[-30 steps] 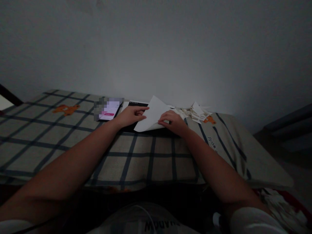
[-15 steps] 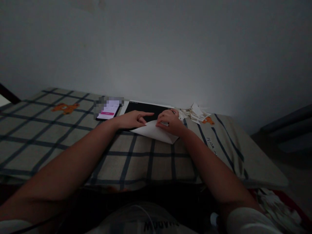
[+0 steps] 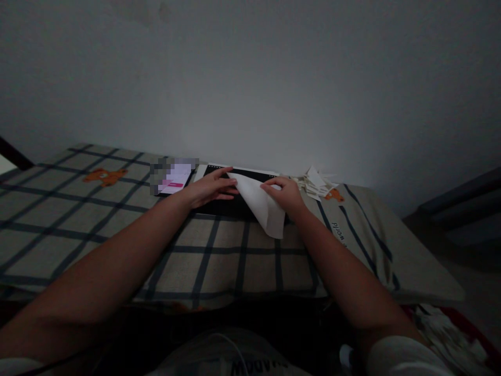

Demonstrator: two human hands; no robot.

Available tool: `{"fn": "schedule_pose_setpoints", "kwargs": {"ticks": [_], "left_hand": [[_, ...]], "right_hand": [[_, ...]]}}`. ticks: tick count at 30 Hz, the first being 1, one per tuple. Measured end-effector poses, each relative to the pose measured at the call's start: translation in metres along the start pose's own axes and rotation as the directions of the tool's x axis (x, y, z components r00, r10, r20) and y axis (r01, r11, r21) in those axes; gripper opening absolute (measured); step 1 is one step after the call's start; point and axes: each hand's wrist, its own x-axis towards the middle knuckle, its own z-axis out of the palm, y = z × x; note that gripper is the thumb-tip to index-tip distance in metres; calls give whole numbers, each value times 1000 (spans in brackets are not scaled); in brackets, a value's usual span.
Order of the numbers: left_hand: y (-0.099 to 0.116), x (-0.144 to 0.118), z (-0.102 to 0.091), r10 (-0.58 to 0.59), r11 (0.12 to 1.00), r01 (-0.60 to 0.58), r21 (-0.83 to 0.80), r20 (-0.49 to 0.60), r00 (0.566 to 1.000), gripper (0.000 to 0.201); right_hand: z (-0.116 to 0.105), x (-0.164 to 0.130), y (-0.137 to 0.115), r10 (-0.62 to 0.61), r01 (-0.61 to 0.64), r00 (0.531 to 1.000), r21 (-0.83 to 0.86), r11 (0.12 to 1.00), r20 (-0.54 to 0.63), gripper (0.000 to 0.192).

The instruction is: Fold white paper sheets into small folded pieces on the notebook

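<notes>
Lifted again since earlier, the paper [image 3: 261, 204] is pinched by the right hand [image 3: 287, 192] and left hand [image 3: 209, 187]; folding appears underway, needing aligned corners.

Both hands [image 3: 211, 188] [image 3: 285, 192] outstretched forward, fingers pinched, forearms converging.

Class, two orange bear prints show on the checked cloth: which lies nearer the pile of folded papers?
The small right-hand bear, touching the paper pile; the other bear lies far left.
</notes>
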Motion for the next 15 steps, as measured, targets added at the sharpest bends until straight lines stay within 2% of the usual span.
{"fn": "schedule_pose_setpoints", "kwargs": {"ticks": [4, 7, 9, 11, 15], "left_hand": [[-9, 3, 7, 51, 998, -48, 37, -109, 993, 78], [-9, 5, 10, 64, 997, -56, 45, -191, 979, 81], [-5, 4, 10, 65, 998, -60, 31, -193, 979, 86], [-2, 2, 10, 61, 998, -60, 15, -178, 982, 89], [0, 0, 11, 42, 997, -51, -54, -152, 988, 91]], "right_hand": [[5, -3, -4, 63, -69, 995, 70, 995, 76, 18], [8, -4, -4, 127, -154, 975, 143, 978, 181, 35], [8, -4, -4, 165, -220, 949, 187, 958, 269, 41], [7, -5, -3, 191, -274, 920, 212, 938, 343, 36], [8, -6, -3, 234, -341, 887, 223, 913, 398, 27]]}}
